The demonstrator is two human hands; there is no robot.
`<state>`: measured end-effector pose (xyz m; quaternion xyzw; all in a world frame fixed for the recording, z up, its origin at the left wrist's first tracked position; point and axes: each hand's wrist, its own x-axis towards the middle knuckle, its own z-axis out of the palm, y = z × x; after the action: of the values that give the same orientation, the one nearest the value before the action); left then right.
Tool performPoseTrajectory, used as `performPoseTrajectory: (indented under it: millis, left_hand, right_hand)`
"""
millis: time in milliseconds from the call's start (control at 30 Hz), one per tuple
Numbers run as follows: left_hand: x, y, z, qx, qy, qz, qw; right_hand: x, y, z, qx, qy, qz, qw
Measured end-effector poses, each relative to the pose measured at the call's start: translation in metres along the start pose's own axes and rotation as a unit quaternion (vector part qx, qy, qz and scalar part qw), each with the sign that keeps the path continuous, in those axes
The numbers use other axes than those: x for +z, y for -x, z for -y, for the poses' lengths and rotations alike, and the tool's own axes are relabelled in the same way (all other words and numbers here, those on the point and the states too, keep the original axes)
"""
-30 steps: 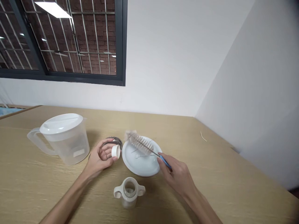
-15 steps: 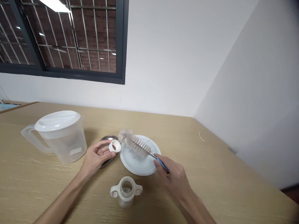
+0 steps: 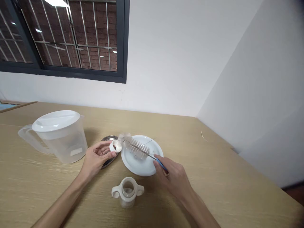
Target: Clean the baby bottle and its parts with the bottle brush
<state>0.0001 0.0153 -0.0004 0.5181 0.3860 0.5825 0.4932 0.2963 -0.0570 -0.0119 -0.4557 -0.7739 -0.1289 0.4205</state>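
Note:
My left hand (image 3: 98,157) pinches a small white ring cap (image 3: 115,146) between thumb and fingers, its opening turned to the right. My right hand (image 3: 171,177) grips the blue handle of a bottle brush (image 3: 135,146). The brush's bristled tip touches the cap's opening, above the left rim of a white plate (image 3: 142,163). A small metal dish (image 3: 108,138) lies partly hidden under my left hand. An open baby bottle (image 3: 127,192) with two side handles stands upright on the wooden table, near me and between my arms.
A clear plastic jug (image 3: 57,136) with a white lid stands at the left. The wooden table (image 3: 213,177) meets white walls at the back and right. A dark-framed barred window (image 3: 71,38) is above the left. A thin pale scrap (image 3: 203,136) lies at the right.
The brush tip has moved left across the plate to the cap. My left hand has turned the cap's opening toward the brush. The view shifted slightly.

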Motion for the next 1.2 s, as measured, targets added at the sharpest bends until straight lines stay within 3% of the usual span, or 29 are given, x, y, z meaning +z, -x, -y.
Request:
performPoseTrajectory:
  millis: [167, 300, 400, 600, 800, 967, 1067, 1200]
  left_hand:
    - [-0.0009, -0.0008, 0.0031, 0.015, -0.005, -0.002, 1.0]
    - [-0.0008, -0.0008, 0.006, 0.067, -0.025, -0.001, 0.997]
    - [-0.0002, -0.0007, 0.0065, 0.097, -0.034, -0.005, 0.995]
    - [0.0027, 0.0005, 0.0051, 0.121, -0.024, -0.003, 0.992]
    - [0.0022, 0.0, 0.0068, 0.154, -0.025, -0.019, 0.988]
    - [0.0036, 0.0024, 0.0061, 0.178, -0.039, 0.007, 0.983]
    - [0.0032, 0.0045, 0.0063, 0.192, -0.064, 0.008, 0.979]
    - [0.0021, 0.0049, 0.0076, 0.193, -0.075, -0.007, 0.978]
  right_hand:
    - [-0.0017, 0.0002, -0.0015, 0.025, -0.02, -0.016, 0.999]
    - [0.0007, 0.0008, -0.0002, 0.0, -0.025, 0.016, 1.0]
    - [0.0008, 0.0004, -0.0016, 0.018, 0.003, 0.006, 1.0]
    - [-0.0005, -0.0009, 0.0019, 0.016, -0.041, 0.008, 0.999]
    - [-0.0001, -0.0015, -0.0007, 0.026, 0.002, -0.011, 1.0]
    - [-0.001, 0.0001, 0.001, 0.019, -0.036, -0.004, 0.999]
    - [-0.0013, -0.0004, 0.0019, -0.004, -0.011, 0.009, 1.0]
    - [-0.004, -0.0025, -0.0007, 0.012, 0.015, -0.023, 1.0]
